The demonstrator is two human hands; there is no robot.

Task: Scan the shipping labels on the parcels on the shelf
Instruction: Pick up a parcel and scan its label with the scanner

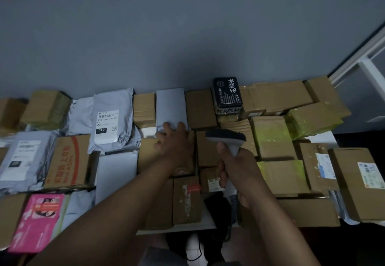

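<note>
Grey wall behind a white shelf [177,227] crowded with parcels. Grey mailer [171,107], far centre, blank face up, no label visible: left hand [174,138] grips its near edge. Right hand [233,168] wrapped round handheld scanner [226,138], nose toward it. Step, by judgement: exposing the label; next, turn the mailer, then aim. Left: labelled grey mailer [108,124]; right: brown boxes [277,95]
</note>
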